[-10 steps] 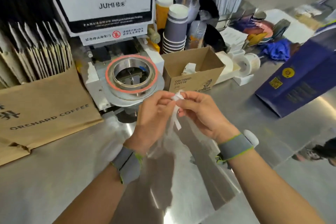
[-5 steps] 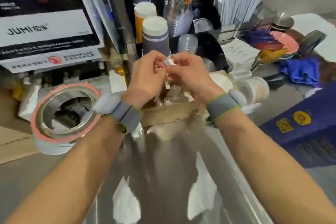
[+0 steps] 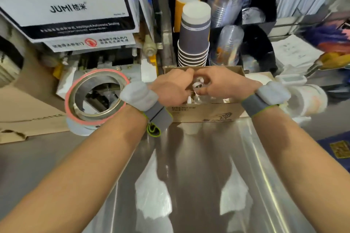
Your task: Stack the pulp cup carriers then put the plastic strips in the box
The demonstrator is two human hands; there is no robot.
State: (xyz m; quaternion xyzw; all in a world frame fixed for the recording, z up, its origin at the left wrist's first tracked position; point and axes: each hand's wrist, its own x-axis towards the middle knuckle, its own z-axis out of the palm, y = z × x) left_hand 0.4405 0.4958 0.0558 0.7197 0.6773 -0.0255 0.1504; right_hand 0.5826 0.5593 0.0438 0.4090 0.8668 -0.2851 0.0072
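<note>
Both hands, left hand [image 3: 173, 86] and right hand [image 3: 222, 83], pinch a plastic strip [image 3: 198, 85] inside the box [image 3: 205, 113] rim at twelve o'clock; bare counter [image 3: 198, 166] lies toward six.

I read "JUMI" followed by two Chinese characters in dark print on the white band of the sealing machine's front panel [image 3: 64, 8]. Below it, small white print on the black strip ends in "Intelligent Automatic Sealing"; the rest is too fine for me. The white warning label [image 3: 91, 42] under it carries a red prohibition sign and Chinese text I cannot make out. The cardboard box [image 3: 206, 113] front shows "ORCHARD COFFEE", blurred, beside a dark logo. Lettering on the clear cups is unreadable to me.
</note>
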